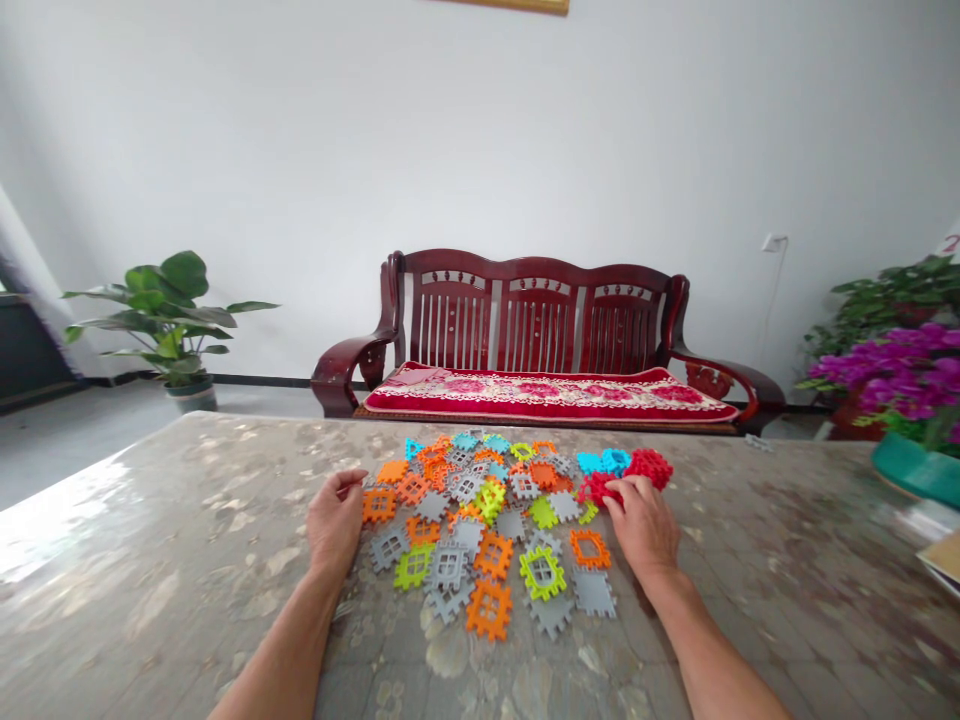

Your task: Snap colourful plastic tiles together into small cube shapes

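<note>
Several interlocking plastic tiles (480, 520) in orange, grey, green, blue and red lie spread on a marbled table (187, 540). My left hand (335, 522) rests at the pile's left edge, fingers curled, its fingertips touching an orange tile (379, 503). At the pile's right side my right hand (643, 525) has its fingers bent down onto a red tile (598, 488). A cluster of red tiles (649, 466) sits just beyond that hand.
A dark wooden bench (525, 330) with a red patterned cushion stands behind the table against a white wall. A potted green plant (169, 325) is at the back left. Purple flowers in a teal pot (911, 440) sit at the table's right edge, with papers (941, 550) nearby.
</note>
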Demonstrator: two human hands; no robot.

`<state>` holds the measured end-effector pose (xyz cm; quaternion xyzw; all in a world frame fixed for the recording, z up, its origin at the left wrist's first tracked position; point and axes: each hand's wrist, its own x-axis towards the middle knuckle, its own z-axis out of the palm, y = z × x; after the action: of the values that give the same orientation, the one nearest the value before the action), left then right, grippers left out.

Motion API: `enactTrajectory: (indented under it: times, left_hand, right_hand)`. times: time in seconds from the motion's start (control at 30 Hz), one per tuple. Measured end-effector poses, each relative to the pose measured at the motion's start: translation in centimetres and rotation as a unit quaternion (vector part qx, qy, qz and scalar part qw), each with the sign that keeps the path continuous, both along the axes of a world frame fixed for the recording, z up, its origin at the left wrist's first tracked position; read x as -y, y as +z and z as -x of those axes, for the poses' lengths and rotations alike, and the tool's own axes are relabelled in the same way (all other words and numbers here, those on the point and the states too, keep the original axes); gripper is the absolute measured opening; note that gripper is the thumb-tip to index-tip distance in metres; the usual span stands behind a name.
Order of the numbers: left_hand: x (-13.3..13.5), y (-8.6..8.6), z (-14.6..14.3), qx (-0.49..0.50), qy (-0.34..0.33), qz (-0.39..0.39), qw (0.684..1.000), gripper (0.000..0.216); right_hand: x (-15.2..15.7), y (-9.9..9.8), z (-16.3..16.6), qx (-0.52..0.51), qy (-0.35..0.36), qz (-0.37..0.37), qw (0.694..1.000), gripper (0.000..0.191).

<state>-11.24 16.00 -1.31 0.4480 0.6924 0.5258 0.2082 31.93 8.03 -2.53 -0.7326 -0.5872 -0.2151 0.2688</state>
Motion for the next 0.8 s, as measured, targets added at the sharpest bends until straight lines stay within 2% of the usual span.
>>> enactTrajectory:
  times: [0.13, 0.23, 0.6, 0.8]
  left_hand:
    - [-0.1, 0.0, 0.1, 0.002, 0.009, 0.005, 1.000, 0.033]
    - [0.0, 0.2, 0.1, -0.002, 0.009, 0.005, 1.000, 0.032]
    - [0.1, 0.3, 0.0, -0.005, 0.008, 0.013, 1.000, 0.034]
    - [-0.1, 0.1, 0.0, 0.000, 0.015, 0.017, 1.000, 0.034]
  right_hand:
    - [0.3, 0.5, 0.0, -0.047, -0.023, -0.036, 0.998, 0.017]
    - [0.6, 0.9, -0.1, -0.075, -0.058, -0.036, 0.995, 0.020]
    - [1.2, 2.0, 0.4, -0.122, -0.120, 0.068, 0.983, 0.023]
    - [1.3, 2.2, 0.8, -0.128, -0.120, 0.082, 0.981, 0.025]
